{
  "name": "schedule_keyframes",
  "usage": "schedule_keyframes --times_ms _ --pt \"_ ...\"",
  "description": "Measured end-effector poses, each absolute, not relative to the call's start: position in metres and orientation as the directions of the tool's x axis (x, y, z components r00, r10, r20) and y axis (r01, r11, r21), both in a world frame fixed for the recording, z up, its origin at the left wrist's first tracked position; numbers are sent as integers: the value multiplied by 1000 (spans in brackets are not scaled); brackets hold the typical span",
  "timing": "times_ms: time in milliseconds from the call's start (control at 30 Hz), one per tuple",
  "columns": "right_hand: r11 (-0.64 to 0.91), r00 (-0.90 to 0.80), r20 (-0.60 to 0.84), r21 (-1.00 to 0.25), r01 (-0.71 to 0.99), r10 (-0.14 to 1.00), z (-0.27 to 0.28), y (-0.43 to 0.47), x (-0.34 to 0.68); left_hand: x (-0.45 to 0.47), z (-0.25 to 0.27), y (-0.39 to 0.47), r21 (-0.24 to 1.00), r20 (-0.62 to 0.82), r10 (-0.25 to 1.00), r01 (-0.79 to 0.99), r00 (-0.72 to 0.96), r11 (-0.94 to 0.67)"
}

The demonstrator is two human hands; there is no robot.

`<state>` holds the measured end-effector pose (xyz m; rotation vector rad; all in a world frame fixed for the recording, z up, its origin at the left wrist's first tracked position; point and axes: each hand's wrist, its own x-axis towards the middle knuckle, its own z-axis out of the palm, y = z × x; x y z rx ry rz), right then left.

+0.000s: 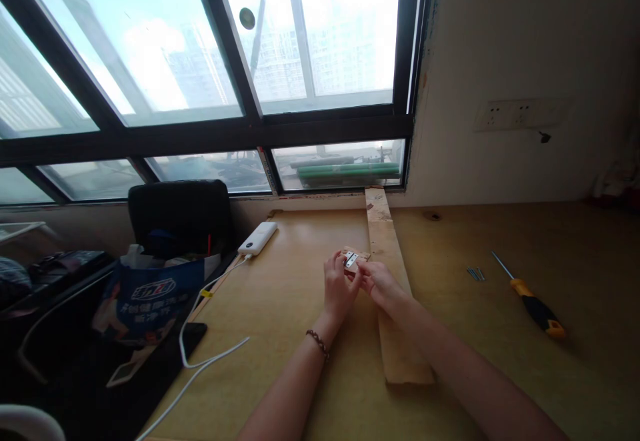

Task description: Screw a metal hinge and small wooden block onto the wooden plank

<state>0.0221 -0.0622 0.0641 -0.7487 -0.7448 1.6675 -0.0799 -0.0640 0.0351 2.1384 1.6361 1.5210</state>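
A small silvery metal hinge (351, 259) with dark screw holes is held up between both hands, over the table. My left hand (340, 285) is closed on its left side, with a dark beaded bracelet at the wrist. From the right, the fingertips of my right hand (381, 283) pinch its lower edge. A bit of pale wood shows around the hinge; whether it is a separate piece is unclear. Under my right forearm lies a long wooden board (395, 261), running from the window sill toward me.
To the right lie a yellow-and-black screwdriver (535, 305) and several screws (476, 273). On the left, a white power bank (259, 238) with a white cable (183, 334) rests on the wooden table (320, 234). Beyond the table's left edge are a black chair (179, 211) and a blue bag (150, 297).
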Motion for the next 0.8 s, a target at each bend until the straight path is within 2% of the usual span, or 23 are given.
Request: schedule_keyframes --times_ms 333,433,500,567,600,633,700,800 --pt "-175 -106 -140 -710 -682 984 69 -62 23 -79 39 -76 441 738 667 671 106 -596" --pt "-191 -97 -171 -712 -675 980 67 -61 23 -77 38 -75 523 746 665 588 35 -617" --pt "-198 -101 -178 -708 -678 979 67 -60 22 -74 36 -71 677 701 698 444 -146 -587" --pt "-187 -110 -154 -692 -697 982 68 -61 21 -71 33 -65 855 518 804 149 -292 -497" --pt "-180 -115 -140 -686 -705 983 68 -62 20 -69 32 -62 906 391 871 -44 -296 -422" --pt "-179 -121 -132 -684 -707 984 69 -62 20 -67 30 -58 914 273 928 -234 -252 -332" --pt "-193 -131 -141 -695 -693 981 69 -63 18 -64 28 -54 842 125 985 -513 -121 -170" --pt "-226 -146 -174 -707 -670 974 70 -65 16 -62 27 -52 752 43 996 -654 -76 -82"
